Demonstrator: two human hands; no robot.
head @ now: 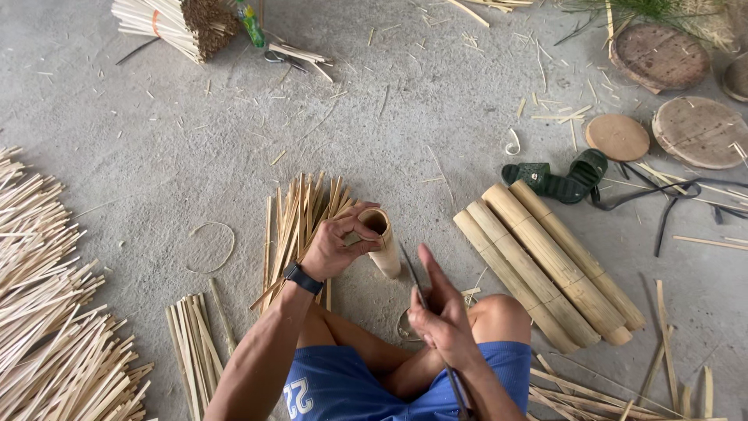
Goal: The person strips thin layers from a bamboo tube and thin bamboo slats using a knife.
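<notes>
My left hand point(336, 243) grips the rim of a short hollow bamboo tube point(383, 243) that stands tilted on the concrete floor in front of my crossed legs. A black watch sits on that wrist. My right hand point(440, 308) holds a long thin dark blade point(413, 273) that points up toward the tube, its tip close to the tube's side. Behind the left hand a pile of split bamboo slats point(300, 214) leans on the floor.
Three long bamboo poles point(545, 265) lie to the right, green sandals point(557, 178) beyond them. Round wooden discs point(697, 131) lie at the far right. Heaps of slats point(47, 296) fill the left. A tied bundle point(167, 23) lies at the top left.
</notes>
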